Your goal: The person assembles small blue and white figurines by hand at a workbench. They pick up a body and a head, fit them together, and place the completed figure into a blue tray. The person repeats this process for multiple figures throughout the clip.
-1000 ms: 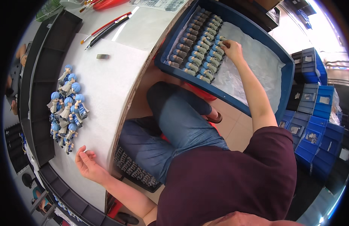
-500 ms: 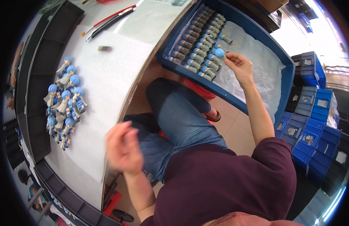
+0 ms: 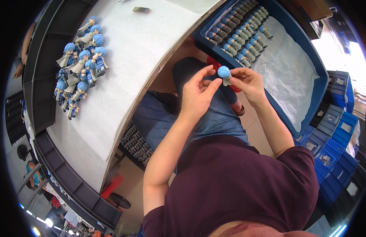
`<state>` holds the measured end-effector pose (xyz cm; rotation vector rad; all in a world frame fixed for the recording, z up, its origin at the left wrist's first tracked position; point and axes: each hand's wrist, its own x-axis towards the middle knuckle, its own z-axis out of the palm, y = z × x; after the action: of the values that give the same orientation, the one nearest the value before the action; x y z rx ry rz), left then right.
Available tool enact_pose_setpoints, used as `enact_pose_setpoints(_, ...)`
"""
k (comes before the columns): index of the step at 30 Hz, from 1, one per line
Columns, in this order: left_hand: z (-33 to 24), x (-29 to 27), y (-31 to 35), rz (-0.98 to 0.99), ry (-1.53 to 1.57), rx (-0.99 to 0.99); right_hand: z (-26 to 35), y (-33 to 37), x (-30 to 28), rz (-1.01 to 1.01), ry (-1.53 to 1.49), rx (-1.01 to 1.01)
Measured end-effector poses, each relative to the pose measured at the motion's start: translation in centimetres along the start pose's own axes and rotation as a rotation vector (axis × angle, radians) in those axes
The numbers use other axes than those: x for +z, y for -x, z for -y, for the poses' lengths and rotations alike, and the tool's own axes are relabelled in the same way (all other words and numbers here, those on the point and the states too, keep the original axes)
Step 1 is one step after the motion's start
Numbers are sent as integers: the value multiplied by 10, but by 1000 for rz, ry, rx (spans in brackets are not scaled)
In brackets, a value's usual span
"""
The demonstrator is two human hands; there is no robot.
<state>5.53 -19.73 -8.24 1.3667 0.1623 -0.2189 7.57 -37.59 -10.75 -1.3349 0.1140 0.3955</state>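
Observation:
A small blue-haired figurine (image 3: 224, 72) with a pale cape is pinched between the thumb and fingers of my right hand (image 3: 250, 85), above my lap. Close by on its left is my left hand (image 3: 197, 91), thumb and forefinger spread apart and nothing held between them. Whether its thumb tip touches the figurine I cannot tell. Rows of similar figurines (image 3: 242, 33) lie in a blue tray (image 3: 307, 120) beyond my right hand. On the white-covered table to the left, more blue-haired figurines (image 3: 82, 65) are heaped in a loose pile.
The table's edge (image 3: 149, 91) runs diagonally past my left arm. Dark racks (image 3: 44, 75) border the table's far left side, and a small grey block (image 3: 141, 10) lies on its white cover (image 3: 151, 39). Blue bins (image 3: 329, 154) are stacked at the right.
My right hand has brought a figurine out from over the tray to above my lap. My left hand has risen from beside the table edge to meet it. The whole view has shifted.

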Motion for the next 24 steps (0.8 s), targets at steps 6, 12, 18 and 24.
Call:
enact_pose_setpoints(6, 3, 2, 0, 6, 26, -27, -8, 5, 18, 15, -83, -40)
enact_pose_setpoints(12, 10, 0, 0, -68, 88, -34, -9, 6, 17, 39, 94, -165)
enact_pose_setpoints(18, 7, -19, 7, -131, 293, -151, 18, -85, -83, -434, 778, -514)
enact_pose_setpoints(24, 0, -26, 17, -73, 478, -182, 5, -164, -176, -723, 1381, -452)
